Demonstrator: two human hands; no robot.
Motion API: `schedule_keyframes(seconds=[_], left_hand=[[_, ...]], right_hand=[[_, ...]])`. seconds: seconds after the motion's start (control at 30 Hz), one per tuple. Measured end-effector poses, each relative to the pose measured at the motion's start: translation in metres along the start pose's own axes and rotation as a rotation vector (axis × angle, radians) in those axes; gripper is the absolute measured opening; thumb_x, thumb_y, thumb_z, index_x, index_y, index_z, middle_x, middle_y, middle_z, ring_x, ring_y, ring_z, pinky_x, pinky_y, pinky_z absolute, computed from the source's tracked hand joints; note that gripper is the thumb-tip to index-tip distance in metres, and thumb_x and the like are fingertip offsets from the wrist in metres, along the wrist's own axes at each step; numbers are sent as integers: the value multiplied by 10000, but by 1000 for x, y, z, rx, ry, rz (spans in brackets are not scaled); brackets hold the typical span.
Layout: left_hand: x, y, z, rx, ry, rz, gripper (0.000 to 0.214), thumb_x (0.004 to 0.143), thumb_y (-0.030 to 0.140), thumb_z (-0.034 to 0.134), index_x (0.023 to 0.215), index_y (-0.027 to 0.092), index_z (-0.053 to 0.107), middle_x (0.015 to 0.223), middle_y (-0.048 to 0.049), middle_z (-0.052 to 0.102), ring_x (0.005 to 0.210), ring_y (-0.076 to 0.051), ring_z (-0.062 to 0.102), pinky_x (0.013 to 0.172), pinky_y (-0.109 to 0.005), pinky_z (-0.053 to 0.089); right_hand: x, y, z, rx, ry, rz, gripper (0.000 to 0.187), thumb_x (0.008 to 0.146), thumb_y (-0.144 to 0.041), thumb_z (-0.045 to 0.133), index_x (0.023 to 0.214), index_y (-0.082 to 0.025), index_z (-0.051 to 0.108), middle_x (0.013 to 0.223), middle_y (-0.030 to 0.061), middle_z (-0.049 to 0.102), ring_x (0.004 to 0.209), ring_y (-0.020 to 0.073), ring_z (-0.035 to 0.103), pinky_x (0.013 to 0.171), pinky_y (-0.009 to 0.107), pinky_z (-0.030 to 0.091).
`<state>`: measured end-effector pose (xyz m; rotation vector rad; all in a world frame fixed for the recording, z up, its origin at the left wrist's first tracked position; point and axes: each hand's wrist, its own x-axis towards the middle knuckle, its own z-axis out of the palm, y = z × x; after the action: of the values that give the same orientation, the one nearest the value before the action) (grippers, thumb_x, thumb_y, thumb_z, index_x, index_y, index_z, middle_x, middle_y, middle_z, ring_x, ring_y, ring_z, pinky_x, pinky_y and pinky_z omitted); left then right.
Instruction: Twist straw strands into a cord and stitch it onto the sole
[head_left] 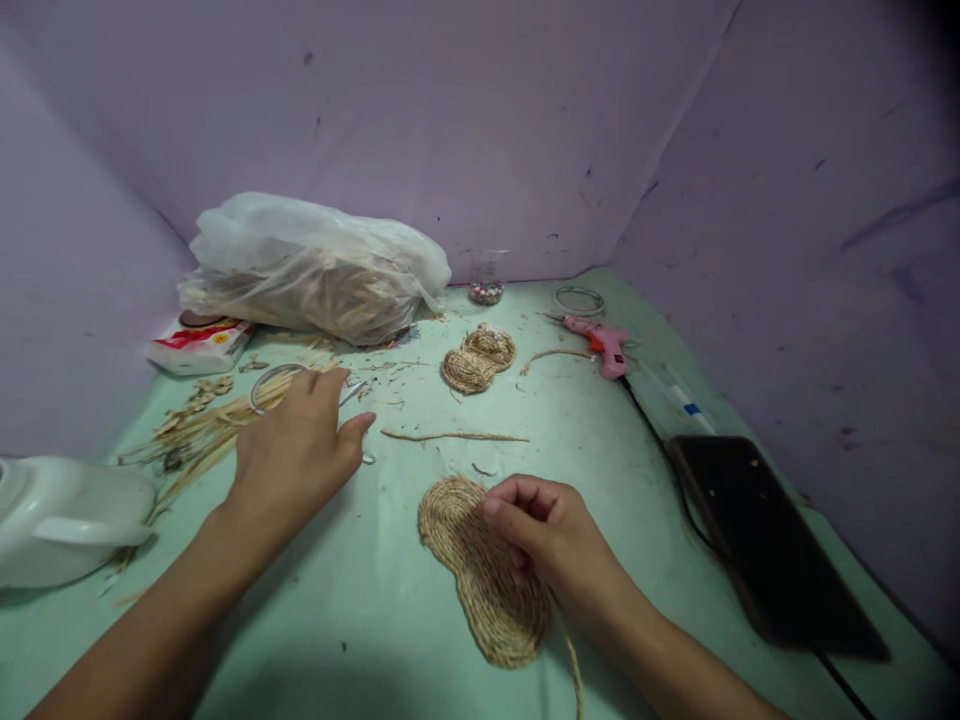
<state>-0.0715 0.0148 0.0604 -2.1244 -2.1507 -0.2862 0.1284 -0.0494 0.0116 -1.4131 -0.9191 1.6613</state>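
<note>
My left hand (pixel 300 435) is open, fingers spread, just above the table. Beside its fingertips a pointed metal blade (pixel 352 392) shows, the rest of that tool hidden by the hand. Under and left of this hand lie dry straw strips (pixel 217 420) and a grey ring (pixel 262 385). My right hand (pixel 551 530) is closed in a pinch over a sole-shaped mat of coiled straw cord (pixel 480 590). What the pinch holds, if anything, cannot be made out. A loose cord end (pixel 574 660) trails from the mat's right side. A short cord piece (pixel 454 436) lies beyond the mat.
Farther back are a smaller coiled straw piece (pixel 480 358), a cup of beads (pixel 487 290), a pink glue gun (pixel 604 345) and a wire coil (pixel 577 300). A phone-like black slab (pixel 772 540) lies right. A plastic bag (pixel 315 270), box (pixel 202 345) and white jug (pixel 67 520) stand left.
</note>
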Motion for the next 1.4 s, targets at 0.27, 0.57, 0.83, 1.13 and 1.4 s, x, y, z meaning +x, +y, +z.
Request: schedule_keyframes(seconds=[0.27, 0.57, 0.83, 1.13, 1.4], left_hand=[[-31, 37, 18, -908, -785, 109, 504, 776, 537, 345, 488, 147, 485, 421, 24, 420, 427, -89, 370, 452, -220, 270], [-41, 47, 29, -993, -766, 39, 404, 752, 442, 407, 464, 182, 295, 436, 66, 240, 433, -67, 216, 428, -223, 185], [-47, 46, 23, -781, -574, 148, 226, 753, 272, 416, 559, 166, 459, 500, 40, 397, 509, -94, 365, 484, -215, 279], [-48, 48, 20, -783, -583, 181, 190, 743, 233, 433, 611, 160, 550, 543, 28, 496, 541, -99, 434, 517, -206, 325], [-53, 49, 22, -826, -635, 194, 210, 722, 254, 465, 578, 153, 579, 536, 10, 554, 515, -98, 439, 464, -196, 297]], right_hand=[[-5, 7, 1, -474, 98, -454, 120, 716, -194, 518, 661, -146, 613, 588, 10, 581, 533, 102, 499, 503, 213, 386], [-8, 11, -1, -635, 56, -679, 133, 737, -168, 500, 711, -148, 628, 607, 18, 566, 557, 107, 498, 541, 227, 377], [2, 7, 0, -98, -81, -17, 236, 658, -355, 579, 564, -149, 511, 415, -64, 384, 359, 46, 306, 357, 189, 239], [2, 1, -3, -5, -160, 9, 288, 581, -381, 674, 599, -137, 520, 443, -71, 425, 365, 34, 353, 360, 172, 309], [0, -2, -4, -37, -178, 38, 270, 602, -360, 672, 566, -116, 562, 462, -31, 528, 353, 42, 436, 384, 179, 338]])
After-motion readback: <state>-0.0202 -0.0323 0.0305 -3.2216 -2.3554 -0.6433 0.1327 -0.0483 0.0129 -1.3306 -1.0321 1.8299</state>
